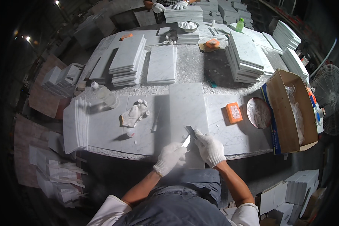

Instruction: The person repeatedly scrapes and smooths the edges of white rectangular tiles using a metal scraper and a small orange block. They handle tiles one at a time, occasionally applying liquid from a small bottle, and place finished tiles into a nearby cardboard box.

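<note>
Both my hands wear white knit gloves and are over a long pale marble tile [187,109] that reaches past the table's near edge. My left hand [170,156] is closed on a flat tool with a bright blade [186,141]; its handle is hidden in the glove. In my right hand [210,148] is a dark flat blade like a putty knife [191,132], tilted up to the left. The two blades are close together, and I cannot tell whether they touch. Left of the tile lie a spare knit glove [132,115] and a thin white stick [155,122].
An orange box [234,113], a round dish of white paste [258,113] and an open cardboard box [290,109] stand right. A clear bottle [105,96] is at left. Tile stacks [129,56] line the back. Across the table are a person's gloved hands [159,7].
</note>
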A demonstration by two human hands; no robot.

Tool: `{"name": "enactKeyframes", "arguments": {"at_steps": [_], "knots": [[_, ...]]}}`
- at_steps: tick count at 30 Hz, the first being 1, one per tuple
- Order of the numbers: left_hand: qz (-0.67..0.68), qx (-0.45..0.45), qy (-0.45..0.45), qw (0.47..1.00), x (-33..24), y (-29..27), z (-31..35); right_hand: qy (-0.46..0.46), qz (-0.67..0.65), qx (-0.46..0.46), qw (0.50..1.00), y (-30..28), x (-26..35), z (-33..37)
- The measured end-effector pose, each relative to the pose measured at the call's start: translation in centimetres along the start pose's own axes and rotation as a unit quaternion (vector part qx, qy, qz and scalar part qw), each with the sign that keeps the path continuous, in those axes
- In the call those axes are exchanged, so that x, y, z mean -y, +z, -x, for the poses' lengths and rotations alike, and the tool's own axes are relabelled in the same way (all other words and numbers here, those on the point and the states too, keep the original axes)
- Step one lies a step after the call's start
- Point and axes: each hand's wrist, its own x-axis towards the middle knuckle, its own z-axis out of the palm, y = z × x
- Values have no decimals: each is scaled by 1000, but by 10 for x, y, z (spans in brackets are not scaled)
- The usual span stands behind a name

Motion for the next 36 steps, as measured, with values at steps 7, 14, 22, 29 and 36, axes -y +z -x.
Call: {"name": "enactKeyframes", "arguments": {"at_steps": [7,14,22,29,36], "knots": [[-6,1,23,1000,1,0,-1,2,-157,8,988,17,-3,6],[3,-29,29,999,2,3,-2,-34,-54,52,997,15,2,5],[6,-5,20,1000,-2,2,-1,-3,-127,-3,992,6,2,2],[26,5,-2,1000,-2,3,-1,46,-137,-12,989,-9,7,0],[22,4,14,1000,0,2,-3,11,-97,87,991,-18,5,-6]]}}
